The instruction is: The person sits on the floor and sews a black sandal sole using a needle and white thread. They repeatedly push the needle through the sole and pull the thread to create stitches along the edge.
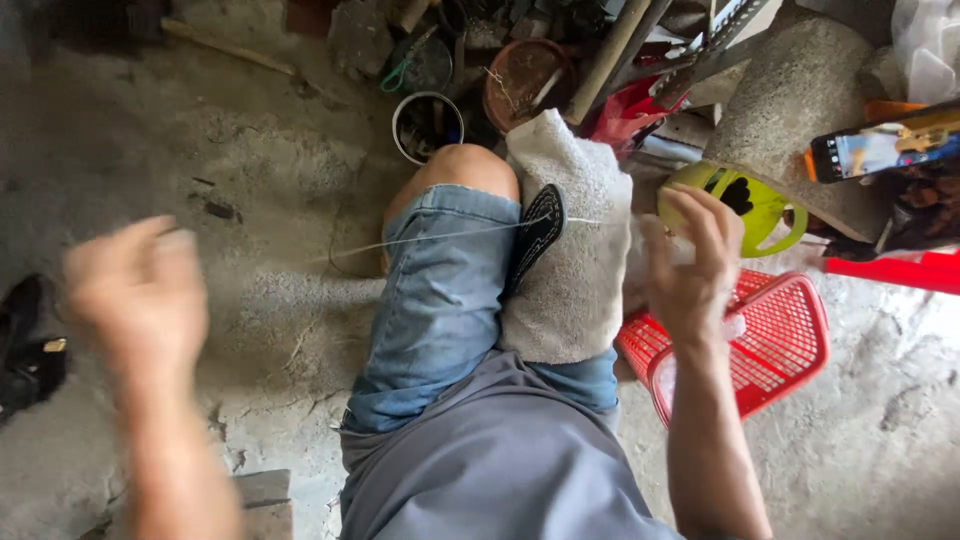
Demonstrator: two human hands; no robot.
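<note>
Head view, looking down past your grey shirt (pixel 500 470) and denim shorts (pixel 440 310) to the concrete floor (pixel 200 150). Your left hand (pixel 135 290) is raised at the left side, blurred; its grip seems loosely curled, though you cannot tell whether it pinches anything. Your right hand (pixel 690 265) is up at the right, fingers (pixel 700 215) spread and slightly bent, the grip not clearly closed on anything.

Between your 2 hands a thin pale thread (pixel 440 236) runs taut across your thigh. It passes through a black shoe sole piece (pixel 535 235) that is wedged upright between your knee and a grey-white padded cloth (pixel 570 250) draped over your other leg.

Just beside your right forearm, a red plastic basket (pixel 780 340) lies on the floor. Beyond it sits a yellow-green container (pixel 745 205) with a black mark, next to a rough stone block (pixel 790 100). Past your knee stand a round tin can (pixel 428 127) and a rusty brown bowl (pixel 525 75). At the floor's left edge lies a black sandal (pixel 30 350).
</note>
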